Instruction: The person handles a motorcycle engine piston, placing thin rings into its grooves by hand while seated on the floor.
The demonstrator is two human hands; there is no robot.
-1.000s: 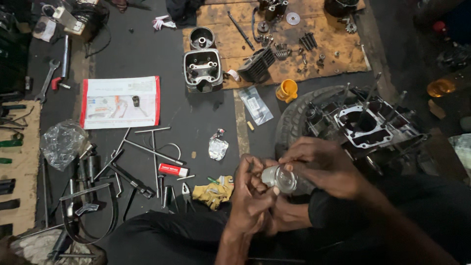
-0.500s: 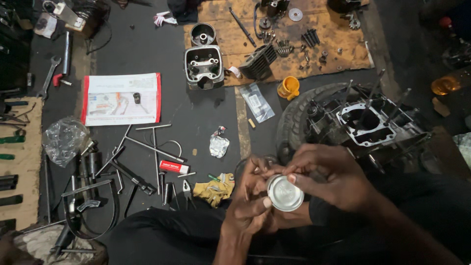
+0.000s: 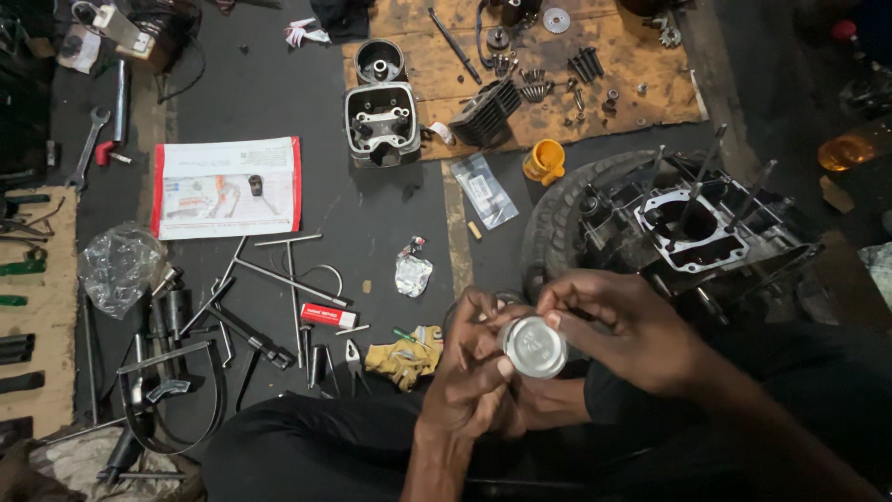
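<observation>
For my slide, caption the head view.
Both hands hold a round silver piston beside an opened engine block.

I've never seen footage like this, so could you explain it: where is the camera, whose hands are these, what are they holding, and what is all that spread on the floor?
There is one view, from a camera worn on the person's head, looking down. The left hand and right hand together hold a round silver metal part, likely a piston. Right of them an engine block sits in a tyre. On the dark floor lie long metal tools, a red-edged printed sheet, a yellow rag, and a cardboard sheet carrying small parts.
</observation>
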